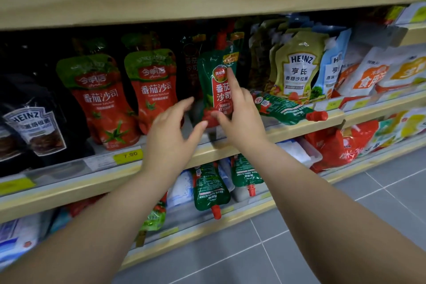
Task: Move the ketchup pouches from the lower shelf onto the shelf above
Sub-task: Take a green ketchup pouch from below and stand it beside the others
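Note:
A green and red ketchup pouch (215,80) stands upright on the middle shelf (299,125). My right hand (239,117) rests against its front, forefinger stretched up over the label and thumb by its lower edge. My left hand (171,132) hovers open just left of the pouch, touching nothing. Another green ketchup pouch (283,108) lies flat on the same shelf to the right, red cap over the edge. On the lower shelf (207,226), two green ketchup pouches (211,189) (245,175) lie with red caps pointing outward.
Two red ketchup pouches (101,104) (154,90) stand left of my hands, with dark Heinz pouches (34,129) farther left. Yellow-green Heinz pouches (297,64) and white bags stand to the right. A red bag (338,145) lies on the lower shelf. Grey tiled floor (299,237) is below.

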